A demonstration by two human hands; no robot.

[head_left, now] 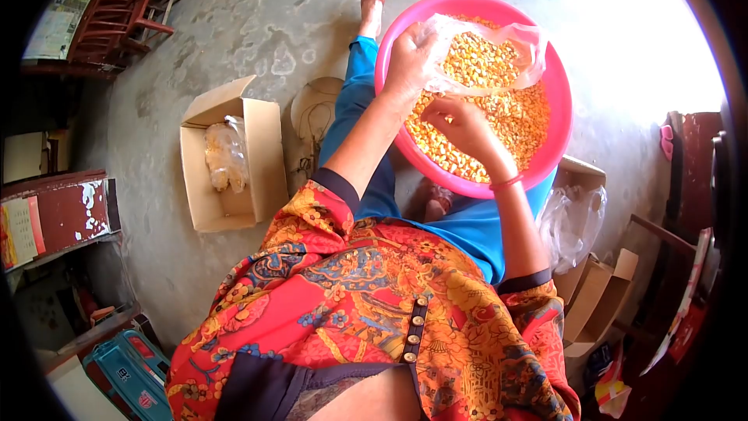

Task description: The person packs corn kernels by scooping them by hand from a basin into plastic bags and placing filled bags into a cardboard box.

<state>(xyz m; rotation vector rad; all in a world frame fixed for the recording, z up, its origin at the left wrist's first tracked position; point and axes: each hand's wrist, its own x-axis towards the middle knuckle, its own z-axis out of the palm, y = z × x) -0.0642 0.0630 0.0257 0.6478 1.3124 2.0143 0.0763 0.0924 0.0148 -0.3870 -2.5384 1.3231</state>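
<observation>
A pink basin point(559, 101) full of yellow corn kernels point(518, 129) rests at my lap, between and over my legs. My left hand point(411, 56) grips the edge of a clear plastic bag point(527, 37), its mouth spread wide above the kernels. Corn shows inside or through the bag; I cannot tell which. Just below the bag's near edge, my right hand point(458, 122) hovers over the corn with its fingers curled together. Whatever those fingers hold, if anything, is hidden.
On the floor to the left, an open cardboard box point(269, 156) contains a filled clear bag point(226, 154). More cardboard boxes point(596, 296) and a crumpled plastic bag point(573, 222) lie at the right. Wooden chairs point(128, 8) stand at the upper left, a teal case point(128, 374) lower left.
</observation>
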